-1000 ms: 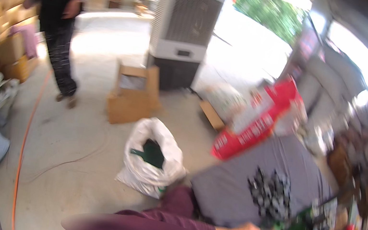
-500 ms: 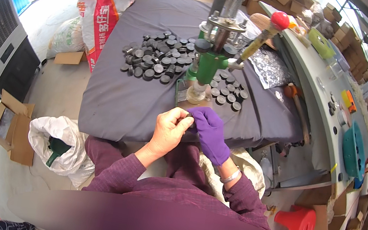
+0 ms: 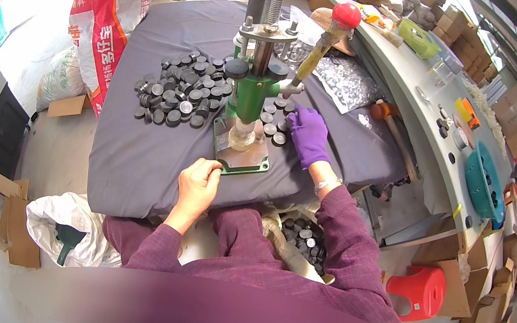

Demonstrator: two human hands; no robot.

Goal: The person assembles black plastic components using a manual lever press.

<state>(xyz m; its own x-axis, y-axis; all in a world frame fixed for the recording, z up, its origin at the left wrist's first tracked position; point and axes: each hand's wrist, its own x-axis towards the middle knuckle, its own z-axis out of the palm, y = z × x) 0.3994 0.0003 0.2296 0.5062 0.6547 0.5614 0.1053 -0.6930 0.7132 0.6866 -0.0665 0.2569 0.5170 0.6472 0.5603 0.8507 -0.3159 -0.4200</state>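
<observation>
Bare and closed, my left hand [image 3: 198, 184] is at the near left corner of the green-rimmed base plate [image 3: 241, 160] of a green hand press [image 3: 255, 99]. Its thumb and fingers are pinched together; whatever they hold is hidden. My right hand [image 3: 309, 137], in a purple glove, reaches over the small group of black discs [image 3: 270, 130] right of the press. Its fingers stretch toward the discs and touch the outer ones, the tips partly hidden. A larger heap of black discs with grey centres [image 3: 177, 93] lies left of the press.
The press lever [image 3: 319, 45] ends in a red ball. Behind my right hand lie a clear bag of small pieces [image 3: 350, 84] and a hammer [image 3: 386, 111]. Below the table edge, a sack of discs [image 3: 307, 238] sits beside my leg. A red stool [image 3: 415, 294] stands to the right.
My hands have parted. The gloved right hand moved right and away from me to the small disc group; the left stayed pinched near the plate. The view shifted, revealing the sack of discs.
</observation>
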